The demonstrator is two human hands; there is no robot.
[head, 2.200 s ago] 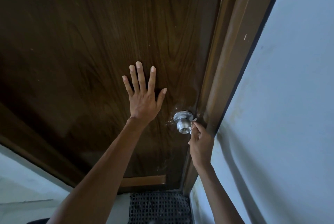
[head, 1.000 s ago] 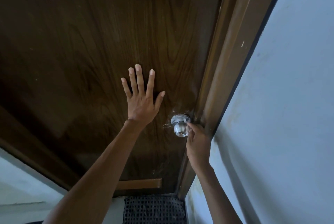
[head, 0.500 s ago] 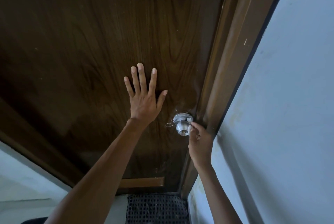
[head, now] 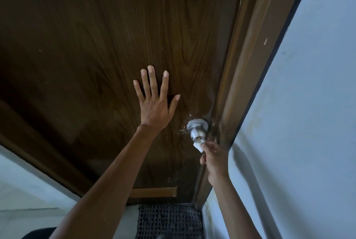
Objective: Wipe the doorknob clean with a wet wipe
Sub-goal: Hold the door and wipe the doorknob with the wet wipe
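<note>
Dropped from the knob's right flank to its front face: right hand [head: 215,156], pinched on a small crumpled white wet wipe [head: 198,145] touching the round silver metal doorknob [head: 198,132]. Best rubbed in small circles, firmly, round the neck too. Beyond, left hand [head: 155,101] splayed flat, empty, against dark brown wooden door [head: 96,46]; no containers visible.

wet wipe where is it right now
In the head view, the wet wipe is pinched in the right hand, touching the doorknob from below.

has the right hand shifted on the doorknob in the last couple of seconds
Yes. The right hand has dropped from the doorknob's right side to below its front face, with the wet wipe now at the knob's tip.
</note>
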